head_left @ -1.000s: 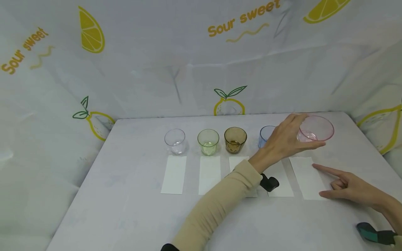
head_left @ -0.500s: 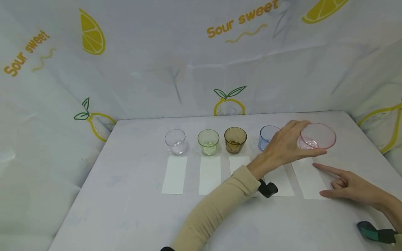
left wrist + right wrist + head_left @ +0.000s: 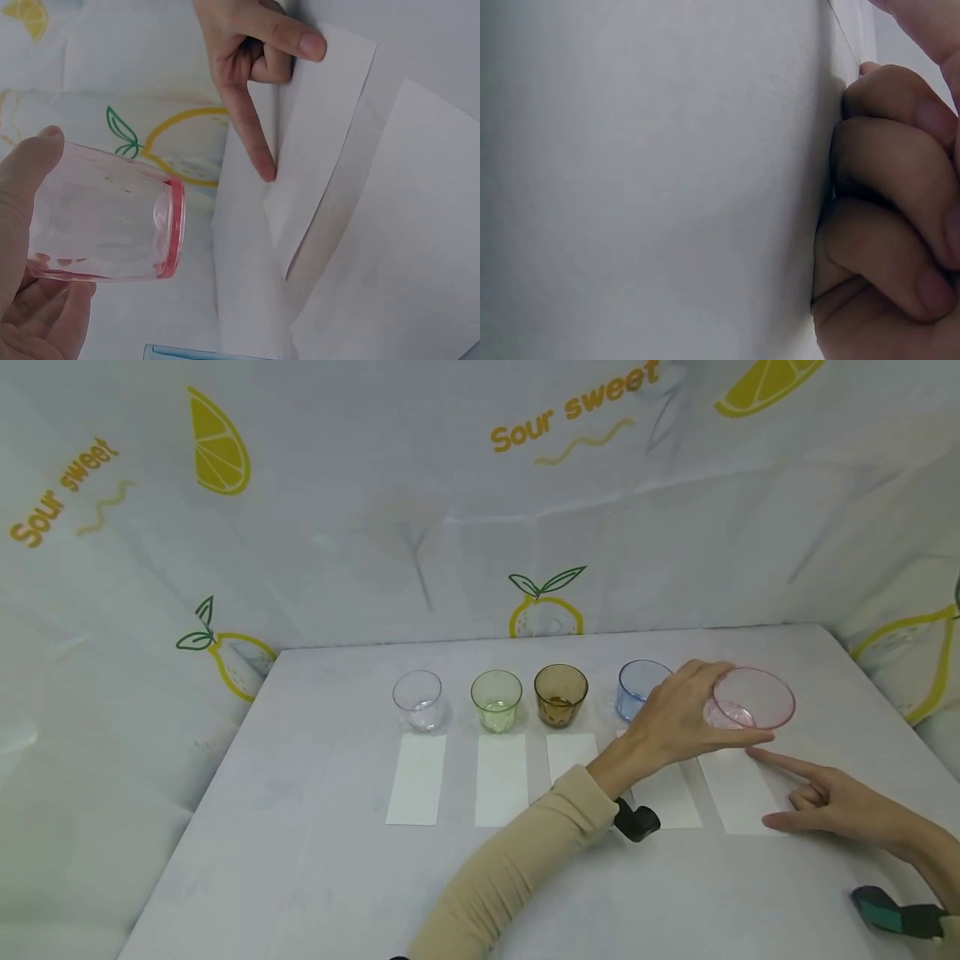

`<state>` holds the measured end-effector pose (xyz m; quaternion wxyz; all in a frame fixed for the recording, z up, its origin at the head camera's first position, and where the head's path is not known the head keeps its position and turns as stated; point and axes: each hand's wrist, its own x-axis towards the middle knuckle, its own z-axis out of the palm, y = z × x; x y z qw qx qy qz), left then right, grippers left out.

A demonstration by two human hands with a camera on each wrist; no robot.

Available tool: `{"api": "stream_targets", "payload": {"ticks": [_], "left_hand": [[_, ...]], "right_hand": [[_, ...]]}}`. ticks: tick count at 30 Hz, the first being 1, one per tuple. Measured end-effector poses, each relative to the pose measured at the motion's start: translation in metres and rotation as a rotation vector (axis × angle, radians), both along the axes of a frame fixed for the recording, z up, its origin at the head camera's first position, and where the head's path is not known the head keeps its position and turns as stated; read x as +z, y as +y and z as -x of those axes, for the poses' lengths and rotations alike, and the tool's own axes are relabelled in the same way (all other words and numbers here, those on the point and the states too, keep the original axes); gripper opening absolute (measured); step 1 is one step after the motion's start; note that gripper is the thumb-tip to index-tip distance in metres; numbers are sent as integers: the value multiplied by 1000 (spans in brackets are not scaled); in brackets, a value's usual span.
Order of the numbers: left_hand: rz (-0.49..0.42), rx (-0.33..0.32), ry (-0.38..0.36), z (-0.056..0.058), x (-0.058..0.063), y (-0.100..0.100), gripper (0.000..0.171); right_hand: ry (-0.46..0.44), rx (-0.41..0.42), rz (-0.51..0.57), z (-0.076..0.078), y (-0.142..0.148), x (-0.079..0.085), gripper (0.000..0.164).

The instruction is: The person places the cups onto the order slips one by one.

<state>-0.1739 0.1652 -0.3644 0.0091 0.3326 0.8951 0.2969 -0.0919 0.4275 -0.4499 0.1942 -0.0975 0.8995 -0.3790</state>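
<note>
My left hand grips a clear pink-rimmed drinking glass by its sides, with the thumb on the near side. In the left wrist view the pink glass is held clear of the table, its thick pink base facing right. Below it lies the rightmost white card. My right hand rests by that card, index finger and thumb stretched out to its right edge, the other fingers curled under. The right wrist view shows those curled fingers against the white table. A blue glass stands partly behind my left hand.
Further left stand a brown glass, a green glass and a colourless glass. White cards, such as this leftmost card, lie in a row before the glasses. My left forearm covers parts of the middle cards. A lemon-print cloth hangs behind.
My left hand has brought the pink glass toward me and down the view, nearer the rightmost card. The right hand stays in place on the card's edge.
</note>
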Motion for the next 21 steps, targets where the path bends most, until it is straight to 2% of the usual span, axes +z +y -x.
{"api": "stream_targets", "payload": {"ticks": [6, 8, 13, 17, 21], "left_hand": [[-4, -3, -20, -5, -6, 0, 86], [-2, 2, -24, -6, -9, 0, 86], [-3, 0, 9, -11, -16, 0, 84], [-7, -9, 20, -13, -19, 1, 83], [-5, -18, 11, -16, -22, 4, 82]], "right_hand": [[0, 1, 48, -2, 1, -2, 86], [1, 15, 66, -2, 1, -2, 92], [-7, 22, 77, -1, 2, -4, 92], [-27, 19, 71, 0, 2, -3, 85], [-80, 8, 33, 1, 0, -1, 88]]}}
